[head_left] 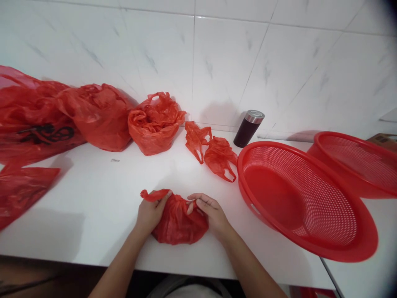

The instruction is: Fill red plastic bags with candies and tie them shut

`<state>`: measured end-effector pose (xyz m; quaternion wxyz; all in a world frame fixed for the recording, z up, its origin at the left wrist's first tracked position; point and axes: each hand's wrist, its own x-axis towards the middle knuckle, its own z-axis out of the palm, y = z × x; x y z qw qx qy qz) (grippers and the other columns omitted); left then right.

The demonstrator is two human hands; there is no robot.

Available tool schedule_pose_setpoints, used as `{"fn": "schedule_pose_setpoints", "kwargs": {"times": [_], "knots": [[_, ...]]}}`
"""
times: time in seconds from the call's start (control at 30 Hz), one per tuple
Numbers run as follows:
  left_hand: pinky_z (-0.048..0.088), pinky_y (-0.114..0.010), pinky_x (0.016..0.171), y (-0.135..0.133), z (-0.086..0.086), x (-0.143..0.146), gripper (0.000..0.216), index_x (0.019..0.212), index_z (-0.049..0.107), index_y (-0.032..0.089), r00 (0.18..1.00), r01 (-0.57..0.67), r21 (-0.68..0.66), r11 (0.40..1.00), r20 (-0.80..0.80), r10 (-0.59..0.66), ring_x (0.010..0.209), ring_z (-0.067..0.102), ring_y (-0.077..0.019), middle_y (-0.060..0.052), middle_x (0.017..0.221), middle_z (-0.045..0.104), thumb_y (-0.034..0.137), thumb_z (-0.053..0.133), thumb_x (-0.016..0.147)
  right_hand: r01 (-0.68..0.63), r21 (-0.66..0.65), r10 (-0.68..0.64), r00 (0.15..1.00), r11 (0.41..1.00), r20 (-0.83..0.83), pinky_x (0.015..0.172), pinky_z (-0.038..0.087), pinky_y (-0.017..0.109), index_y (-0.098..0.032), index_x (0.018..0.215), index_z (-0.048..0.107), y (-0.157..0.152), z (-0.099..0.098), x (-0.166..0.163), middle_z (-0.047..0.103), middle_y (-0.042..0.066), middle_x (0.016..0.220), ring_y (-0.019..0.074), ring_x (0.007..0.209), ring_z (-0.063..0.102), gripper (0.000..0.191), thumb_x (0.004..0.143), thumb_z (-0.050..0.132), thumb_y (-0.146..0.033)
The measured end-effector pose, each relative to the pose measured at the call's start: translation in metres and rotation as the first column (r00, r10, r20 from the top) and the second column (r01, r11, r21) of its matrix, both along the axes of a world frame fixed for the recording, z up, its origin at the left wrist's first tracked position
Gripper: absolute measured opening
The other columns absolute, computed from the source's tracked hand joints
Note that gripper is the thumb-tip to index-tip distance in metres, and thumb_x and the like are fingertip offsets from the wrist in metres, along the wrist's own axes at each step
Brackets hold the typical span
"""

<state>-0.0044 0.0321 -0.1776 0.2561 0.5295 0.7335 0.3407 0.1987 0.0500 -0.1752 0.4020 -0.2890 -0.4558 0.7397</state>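
Observation:
A small red plastic bag (178, 223), bunched and seemingly filled, lies on the white counter (102, 207) near its front edge. My left hand (150, 213) grips the bag's left side, fingers closed on a twisted handle. My right hand (211, 211) pinches the bag's top on the right, fingers curled on the plastic.
A larger open red bag (155, 124) stands at the back. Big red bags (62, 116) lie at the left. Two small crumpled red bags (214, 151) lie centre-back beside a dark metal-capped cup (248, 128). Two red colanders (304, 198) (356, 161) sit at the right.

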Motion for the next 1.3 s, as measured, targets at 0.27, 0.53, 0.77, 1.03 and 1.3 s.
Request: {"fn": "schedule_pose_setpoints", "kwargs": {"times": [0.27,0.53,0.77,1.03,1.3], "knots": [[0.057,-0.037,0.079,-0.014,0.020,-0.011,0.036,0.086,0.072,0.021,0.971,0.146,-0.013,0.989,0.191,-0.140,0.091,0.069,-0.0261,-0.006,0.089,0.075,0.053,0.054,0.086,0.050,-0.012,-0.049,0.992,0.999,0.119,0.093,0.045,0.040,-0.024,0.116,0.063,0.002,0.006,0.011,0.071,0.005,0.094,0.0194,0.097,0.064,0.033,0.090,0.054,-0.043],[0.053,-0.037,0.088,-0.005,0.052,0.004,0.039,0.115,0.069,0.024,0.830,0.357,0.053,0.933,0.440,-0.343,0.095,0.067,-0.0239,-0.005,0.098,0.073,0.048,0.053,0.089,0.095,0.381,-0.286,0.827,0.920,0.484,0.091,0.047,0.035,-0.028,0.122,0.058,0.002,0.020,0.010,0.067,0.002,0.113,0.0177,0.098,0.062,0.044,0.078,0.067,-0.028],[0.054,-0.035,0.071,-0.003,0.029,-0.018,0.037,0.071,0.067,0.015,0.791,-0.162,0.051,0.985,0.604,0.098,0.065,0.063,-0.0193,-0.004,0.068,0.066,0.051,0.067,0.076,0.092,0.541,-0.413,0.754,0.836,0.510,0.080,0.046,0.029,-0.025,0.094,0.066,0.003,0.027,0.013,0.070,-0.002,0.091,0.0154,0.085,0.062,0.014,0.088,0.054,-0.025],[0.045,-0.038,0.096,-0.024,0.070,-0.012,0.020,0.105,0.064,0.025,0.978,-0.106,0.691,0.715,-0.058,0.201,0.103,0.061,-0.0217,-0.004,0.106,0.066,0.029,0.061,0.086,0.065,0.631,-0.431,0.784,0.773,0.447,0.083,0.046,0.029,-0.024,0.098,0.064,0.004,0.027,0.010,0.069,-0.001,0.096,0.0156,0.089,0.062,0.015,0.089,0.053,-0.022],[0.050,-0.038,0.080,-0.012,0.058,0.026,0.017,0.099,0.069,0.027,0.840,0.430,0.083,0.899,-0.400,-0.365,0.089,0.066,-0.0225,-0.002,0.098,0.074,0.033,0.057,0.089,0.095,0.594,-0.408,0.812,0.798,0.418,0.079,0.047,0.026,-0.024,0.102,0.062,-0.002,0.030,0.016,0.069,-0.001,0.096,0.0143,0.086,0.063,0.015,0.091,0.052,-0.024]]}}
